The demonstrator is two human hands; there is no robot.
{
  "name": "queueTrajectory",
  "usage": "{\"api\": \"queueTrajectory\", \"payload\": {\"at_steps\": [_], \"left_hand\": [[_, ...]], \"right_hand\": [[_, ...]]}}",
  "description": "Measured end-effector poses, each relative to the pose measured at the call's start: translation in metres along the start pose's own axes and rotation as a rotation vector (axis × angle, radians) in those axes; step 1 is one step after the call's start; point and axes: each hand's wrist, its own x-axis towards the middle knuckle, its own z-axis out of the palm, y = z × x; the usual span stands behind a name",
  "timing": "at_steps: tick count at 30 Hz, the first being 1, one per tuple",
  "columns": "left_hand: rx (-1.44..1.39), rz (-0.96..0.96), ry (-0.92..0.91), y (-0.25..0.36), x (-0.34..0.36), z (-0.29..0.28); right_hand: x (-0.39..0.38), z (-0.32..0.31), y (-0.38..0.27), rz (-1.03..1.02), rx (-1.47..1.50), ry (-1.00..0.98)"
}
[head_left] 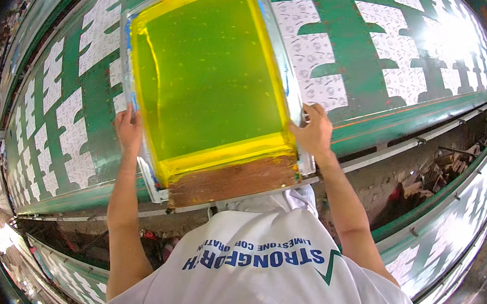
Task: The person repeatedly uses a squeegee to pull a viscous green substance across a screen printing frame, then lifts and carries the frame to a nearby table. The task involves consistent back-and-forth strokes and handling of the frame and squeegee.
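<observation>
Head view — printing screen (pixel 210 76), long axis running away, both hands (pixel 130 130) gripping sides

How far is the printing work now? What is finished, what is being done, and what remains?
Done, apparently: patterned white fabric pieces lie along the green table on both sides. In hand: the left hand and right hand grip the yellow-green screen frame, laid flat over one piece. Left: I cannot tell which pieces remain unprinted.
</observation>
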Motion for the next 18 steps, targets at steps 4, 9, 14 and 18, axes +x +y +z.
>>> {"api": "queueTrajectory", "payload": {"at_steps": [4,9,14,18], "left_hand": [[-0.093,-0.04,0.027,0.116,0.003,0.04],[-0.04,-0.012,0.059,0.217,0.001,0.072],[-0.094,-0.021,0.119,0.269,-0.002,0.074],[-0.1,-0.027,0.122,0.287,-0.001,0.068]], "right_hand": [[0.033,-0.057,0.096,-0.027,-0.097,0.021],[0.06,-0.11,0.174,-0.039,-0.092,0.017],[0.067,-0.133,0.213,-0.013,-0.064,-0.004],[0.071,-0.136,0.229,-0.086,-0.073,0.055]]}}
